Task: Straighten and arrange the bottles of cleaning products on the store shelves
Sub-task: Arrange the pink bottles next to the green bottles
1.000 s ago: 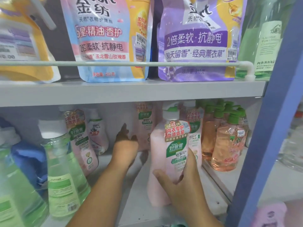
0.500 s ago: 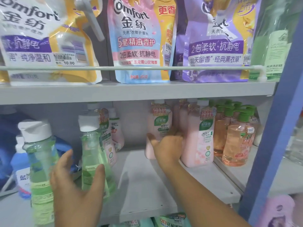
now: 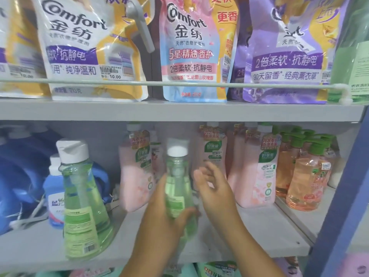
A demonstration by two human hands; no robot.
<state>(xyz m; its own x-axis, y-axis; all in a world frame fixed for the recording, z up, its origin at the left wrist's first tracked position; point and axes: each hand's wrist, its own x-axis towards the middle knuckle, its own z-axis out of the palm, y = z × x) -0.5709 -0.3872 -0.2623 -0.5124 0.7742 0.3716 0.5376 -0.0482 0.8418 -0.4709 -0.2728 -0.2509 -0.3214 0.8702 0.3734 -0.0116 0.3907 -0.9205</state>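
At the far left of the frame, blue jugs stand at the back of the lower shelf, with a small blue bottle in front of them. Just right of it, a green bottle with a white cap stands upright near the shelf's front edge. Behind, left of centre, is a pink bottle with a green label.

In the lower centre, the left hand grips a second green bottle, fingers and thumb wrapped round its lower body; the bottle is upright and blurred, in front of the pink ones. Whether its base touches the shelf cannot be told. The right hand is just beside this bottle on its right, fingers loosely spread and blurred, holding nothing.

Right of centre, more pink bottles stand in a group, and at the right edge orange pump bottles with green tops crowd together.

Across the upper frame, softener pouches stand behind a thin rail on the upper shelf.
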